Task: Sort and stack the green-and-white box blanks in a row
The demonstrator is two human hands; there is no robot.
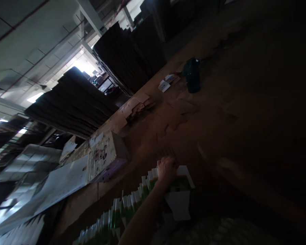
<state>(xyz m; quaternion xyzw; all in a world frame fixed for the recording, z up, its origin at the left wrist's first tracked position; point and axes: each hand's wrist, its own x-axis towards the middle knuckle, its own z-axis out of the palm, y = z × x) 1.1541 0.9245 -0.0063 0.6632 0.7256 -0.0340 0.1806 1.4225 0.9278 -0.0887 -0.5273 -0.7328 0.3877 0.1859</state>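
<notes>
My left hand (167, 167) reaches in from the bottom, its fingers curled over the top edge of a green-and-white carton (180, 200) with white flaps standing out. Beside it, a long row of similar green-and-white folded cartons (127, 200) stands packed together on the brown table (165, 131), running toward the lower left. In the dark to the right, my right hand (229, 166) is smeared by motion, apart from the cartons. Its fingers cannot be made out, nor whether anything is in them.
A dark green tape dispenser or jug-like object (193, 75) stands farther up the table near small printed papers (165, 84). Cardboard pieces (134, 107) lie along the far edge. A printed box (105, 156) sits at left. Tall stacks of sheets (71, 102) rise beyond the table.
</notes>
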